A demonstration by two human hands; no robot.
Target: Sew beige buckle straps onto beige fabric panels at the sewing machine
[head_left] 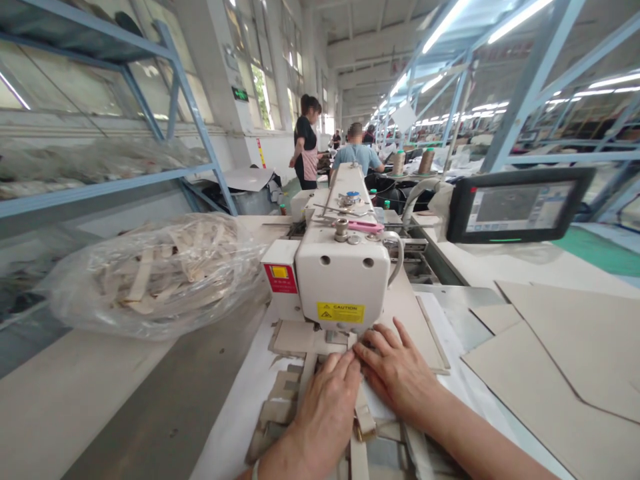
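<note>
A white sewing machine (343, 273) with a yellow caution label stands in front of me. Both of my hands rest under its head on beige webbing straps (280, 393). My left hand (327, 407) lies flat on a strap, fingers together and pointing at the needle area. My right hand (395, 370) lies beside it with fingers spread, pressing the strap down on the white bed. The needle itself is hidden by the machine head and my fingers.
A clear plastic bag of beige straps (160, 273) sits at the left. Cardboard sheets (560, 360) lie at the right. A control screen (517, 207) stands behind them. Blue shelving (100, 180) runs along the left. Two people work farther back.
</note>
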